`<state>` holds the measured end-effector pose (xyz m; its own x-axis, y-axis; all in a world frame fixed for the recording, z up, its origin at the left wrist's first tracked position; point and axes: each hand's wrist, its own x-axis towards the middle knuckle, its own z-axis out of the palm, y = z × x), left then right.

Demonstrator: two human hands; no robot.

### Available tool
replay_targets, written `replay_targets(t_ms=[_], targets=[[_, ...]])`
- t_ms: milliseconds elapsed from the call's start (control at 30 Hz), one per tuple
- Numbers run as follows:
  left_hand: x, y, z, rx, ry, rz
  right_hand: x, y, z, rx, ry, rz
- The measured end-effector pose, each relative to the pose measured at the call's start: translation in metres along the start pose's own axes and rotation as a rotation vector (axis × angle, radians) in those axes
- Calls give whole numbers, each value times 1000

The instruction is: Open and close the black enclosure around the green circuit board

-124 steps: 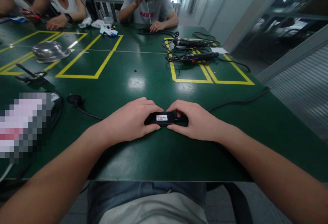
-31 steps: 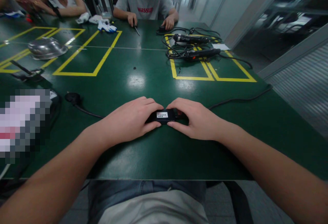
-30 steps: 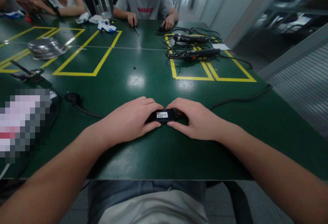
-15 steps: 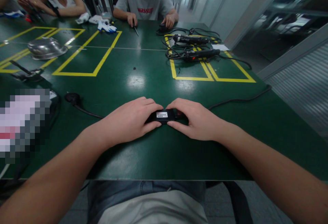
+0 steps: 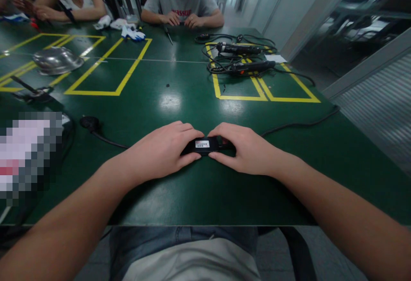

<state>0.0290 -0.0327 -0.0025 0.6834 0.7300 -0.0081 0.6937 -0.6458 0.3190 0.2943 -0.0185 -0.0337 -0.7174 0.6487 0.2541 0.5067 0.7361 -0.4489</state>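
Observation:
Between my hands, a flat black power adapter (image 5: pixel 210 144) with a white label lies on the green table. My left hand (image 5: pixel 170 148) grips its left end, thumb on the near edge and fingers on the far edge. My right hand (image 5: pixel 242 147) pinches the right end the same way. Part of the adapter is hidden under both palms. A black cord (image 5: pixel 111 142) leads out from behind my left hand to a black plug (image 5: pixel 90 123). From behind my right hand another cable (image 5: pixel 298 124) runs off to the right.
Two corded black tools (image 5: pixel 239 49) lie coiled at the far right inside yellow tape. A metal bowl (image 5: pixel 58 60) stands at the left, near a blurred-out box (image 5: pixel 25 152). Across the table sits a co-worker (image 5: pixel 183 4), with a screwdriver (image 5: pixel 168 37) lying nearby.
My hands and the adapter stay almost still. The co-worker opposite has let go of the screwdriver and brought both hands together.

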Motion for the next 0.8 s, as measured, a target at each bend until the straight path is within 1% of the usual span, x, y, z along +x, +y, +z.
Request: replay_targets(t_ms=[800], targets=[[-1, 0, 1, 23, 19, 21, 0, 0, 0, 9, 1, -4]])
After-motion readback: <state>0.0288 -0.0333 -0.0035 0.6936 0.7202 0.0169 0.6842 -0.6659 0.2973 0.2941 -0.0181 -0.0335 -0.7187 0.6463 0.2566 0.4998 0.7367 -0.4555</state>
